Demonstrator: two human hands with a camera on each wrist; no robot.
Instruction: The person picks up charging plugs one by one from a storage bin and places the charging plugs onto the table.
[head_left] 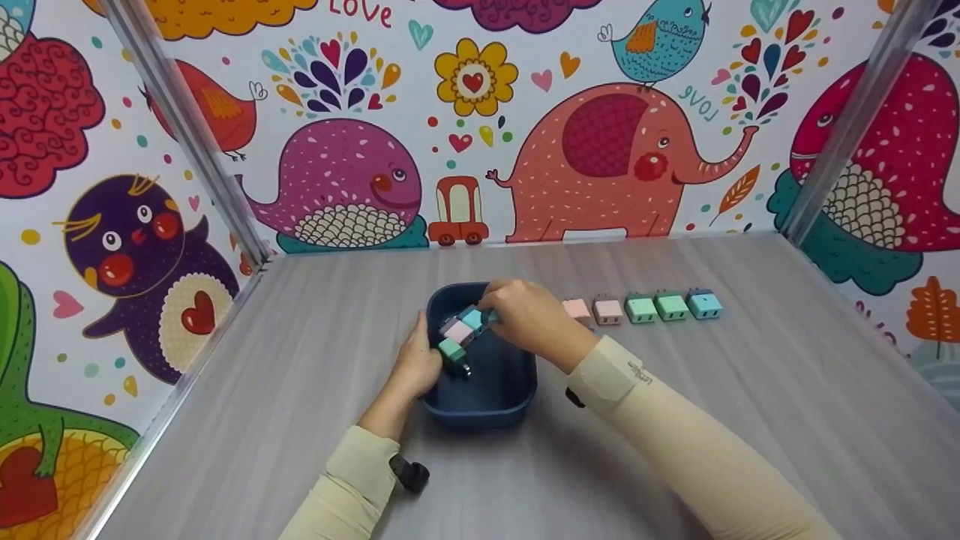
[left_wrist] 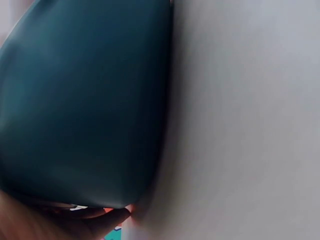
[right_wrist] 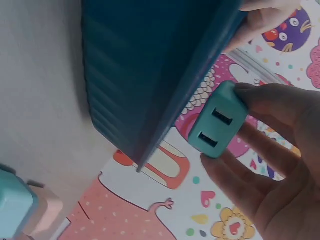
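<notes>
We list first one teal charger (right_wrist: 220, 120), two slots facing us in the right-wrist view, pinched between the thumb and fingertips of the right hand (head_left: 529, 319), over the bin near its far right rim. Beneath those fingers: one dark blue bin (head_left: 480, 416), standing on the table (head_left: 300, 382). Inside it, near the fingertips, we count a blue charger (head_left: 471, 319), a pink charger (head_left: 457, 331) and, nearest the left thumb, a green charger (head_left: 452, 351). Left of the bin: the left hand (head_left: 418, 360), fingers and thumb gripping its side wall. To the right of the right fingers: a row of chargers (head_left: 641, 307), five visible, pink, pink, green, green, blue, the first partly hidden. Beyond both hands: one cartoon-printed wall (head_left: 480, 135).
</notes>
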